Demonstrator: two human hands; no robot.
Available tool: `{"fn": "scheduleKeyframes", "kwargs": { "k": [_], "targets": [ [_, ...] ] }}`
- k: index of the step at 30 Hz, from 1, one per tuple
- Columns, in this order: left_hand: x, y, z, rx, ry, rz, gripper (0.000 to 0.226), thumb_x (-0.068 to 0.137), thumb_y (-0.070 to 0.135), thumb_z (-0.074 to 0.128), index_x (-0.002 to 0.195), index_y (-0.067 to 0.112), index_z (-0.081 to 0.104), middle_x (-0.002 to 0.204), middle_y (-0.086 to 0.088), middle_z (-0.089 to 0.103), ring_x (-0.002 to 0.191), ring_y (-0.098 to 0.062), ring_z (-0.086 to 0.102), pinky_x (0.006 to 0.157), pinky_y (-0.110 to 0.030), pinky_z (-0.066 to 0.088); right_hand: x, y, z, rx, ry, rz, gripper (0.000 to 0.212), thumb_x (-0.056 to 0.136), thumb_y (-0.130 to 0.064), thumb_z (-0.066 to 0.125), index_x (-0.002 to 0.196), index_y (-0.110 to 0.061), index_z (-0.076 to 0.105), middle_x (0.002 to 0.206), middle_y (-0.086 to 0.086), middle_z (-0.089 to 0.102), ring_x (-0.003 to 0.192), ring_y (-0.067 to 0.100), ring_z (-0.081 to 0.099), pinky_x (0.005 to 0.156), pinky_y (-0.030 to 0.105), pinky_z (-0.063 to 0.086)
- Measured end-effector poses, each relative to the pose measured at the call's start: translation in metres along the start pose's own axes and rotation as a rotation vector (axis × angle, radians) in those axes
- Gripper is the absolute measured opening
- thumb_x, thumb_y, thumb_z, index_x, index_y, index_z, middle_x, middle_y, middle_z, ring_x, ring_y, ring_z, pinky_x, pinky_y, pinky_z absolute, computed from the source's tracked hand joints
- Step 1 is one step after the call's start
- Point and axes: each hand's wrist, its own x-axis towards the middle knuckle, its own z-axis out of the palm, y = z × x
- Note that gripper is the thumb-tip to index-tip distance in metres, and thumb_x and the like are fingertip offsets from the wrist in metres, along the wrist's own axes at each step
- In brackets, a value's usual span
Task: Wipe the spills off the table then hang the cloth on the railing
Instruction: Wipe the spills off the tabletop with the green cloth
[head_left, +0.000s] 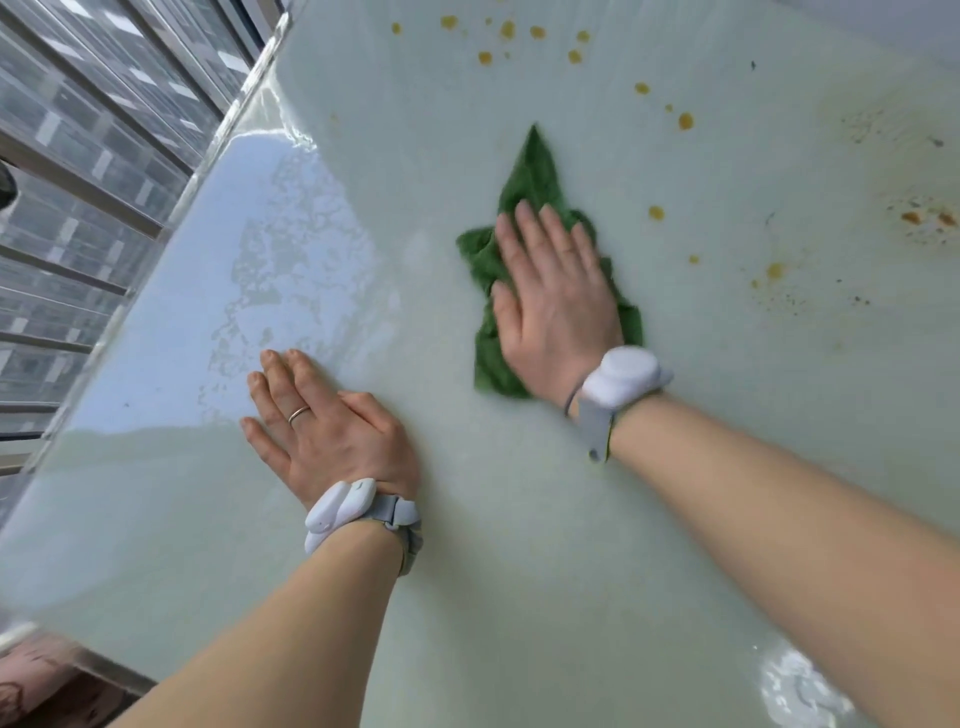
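Pale glossy table (519, 571) seen from above, with a metal railing (93, 171) running along its left edge. Right hand (558, 306), fingers extended and palm down, presses flat on a crumpled green cloth (532, 171) near the table's centre (no grip is closed around it). Left hand (332, 431) lies flat and empty on the bare surface, fingers spread. Orange-yellow spills (535, 39) dot the far and right areas, apart from the cloth. White devices strapped on both wrists (621, 376).

Bare forearms, white sensor pods on grey wrist straps, ring (299, 414) on left hand (332, 431)
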Motion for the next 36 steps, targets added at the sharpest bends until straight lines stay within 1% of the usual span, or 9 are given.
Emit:
{"fn": "scheduleKeyframes", "kwargs": {
  "k": [5,7,11,13,18,23,30,34,36],
  "targets": [
    [0.000,0.000,-0.001,0.006,-0.001,-0.001,0.064,0.092,0.027,0.024,0.154,0.014,0.028,0.165,-0.004,0.023,0.154,-0.023,0.014,0.125,-0.049,0.007,-0.102,-0.050,0.002,0.061,-0.116,-0.233,0.062,0.104,-0.038,0.038,0.160,-0.015,0.029,0.169,0.008,0.021,0.158,0.026,0.016,0.129,0.046,0.013],
    [0.001,-0.001,-0.002,0.013,-0.001,0.003,0.064,0.092,0.028,0.024,0.154,0.014,0.028,0.165,-0.004,0.022,0.154,-0.024,0.013,0.126,-0.048,0.005,-0.104,-0.045,0.004,0.060,-0.118,-0.265,0.061,0.104,-0.038,0.039,0.161,-0.016,0.029,0.169,0.007,0.021,0.158,0.024,0.015,0.129,0.045,0.013],
    [0.002,0.000,0.001,0.011,-0.030,0.002,0.064,0.093,0.027,0.025,0.155,0.015,0.025,0.166,-0.003,0.019,0.155,-0.022,0.010,0.126,-0.047,0.003,-0.069,-0.019,0.002,0.101,-0.135,-0.425,0.059,0.102,-0.038,0.041,0.158,-0.020,0.036,0.166,0.007,0.031,0.156,0.025,0.024,0.129,0.044,0.014],
    [0.002,-0.001,0.002,0.016,-0.036,0.001,0.063,0.093,0.027,0.025,0.156,0.015,0.025,0.166,-0.002,0.018,0.155,-0.022,0.009,0.126,-0.047,0.003,-0.036,-0.004,0.004,0.075,-0.095,-0.382,0.059,0.102,-0.038,0.038,0.158,-0.020,0.037,0.164,0.008,0.036,0.154,0.027,0.029,0.129,0.044,0.015],
    [0.003,-0.002,0.000,0.017,-0.030,-0.001,0.063,0.093,0.025,0.024,0.156,0.014,0.025,0.166,-0.003,0.018,0.155,-0.022,0.010,0.126,-0.048,0.004,0.038,0.014,0.008,0.020,0.007,-0.066,0.057,0.104,-0.037,0.034,0.157,-0.020,0.038,0.163,0.007,0.038,0.152,0.027,0.032,0.127,0.044,0.019],
    [0.001,0.000,-0.001,0.008,-0.036,0.004,0.062,0.094,0.025,0.025,0.156,0.014,0.024,0.166,-0.004,0.018,0.155,-0.022,0.009,0.126,-0.049,0.005,0.010,-0.005,0.007,0.020,0.034,0.042,0.060,0.103,-0.038,0.033,0.158,-0.015,0.037,0.164,0.009,0.036,0.153,0.027,0.030,0.128,0.046,0.019],
    [0.001,-0.001,-0.002,0.006,-0.045,-0.001,0.062,0.094,0.023,0.027,0.155,0.013,0.024,0.166,-0.005,0.019,0.155,-0.024,0.011,0.125,-0.050,0.006,-0.131,-0.028,-0.006,0.060,-0.119,-0.126,0.062,0.104,-0.038,0.038,0.161,-0.017,0.028,0.170,0.006,0.019,0.158,0.022,0.013,0.128,0.047,0.017],
    [0.002,-0.001,-0.002,0.002,-0.048,0.000,0.063,0.093,0.024,0.026,0.155,0.014,0.025,0.166,-0.004,0.019,0.155,-0.023,0.010,0.126,-0.048,0.005,-0.116,0.005,-0.009,0.040,-0.149,-0.276,0.061,0.103,-0.038,0.040,0.160,-0.020,0.031,0.168,0.005,0.025,0.157,0.023,0.019,0.129,0.044,0.016],
    [0.001,-0.001,-0.002,0.008,-0.039,-0.006,0.064,0.092,0.024,0.026,0.155,0.013,0.025,0.166,-0.004,0.020,0.155,-0.024,0.011,0.125,-0.049,0.006,-0.087,0.027,-0.011,0.029,-0.107,-0.247,0.059,0.102,-0.037,0.037,0.159,-0.018,0.035,0.166,0.007,0.031,0.155,0.026,0.025,0.129,0.044,0.015]
  ]
}}
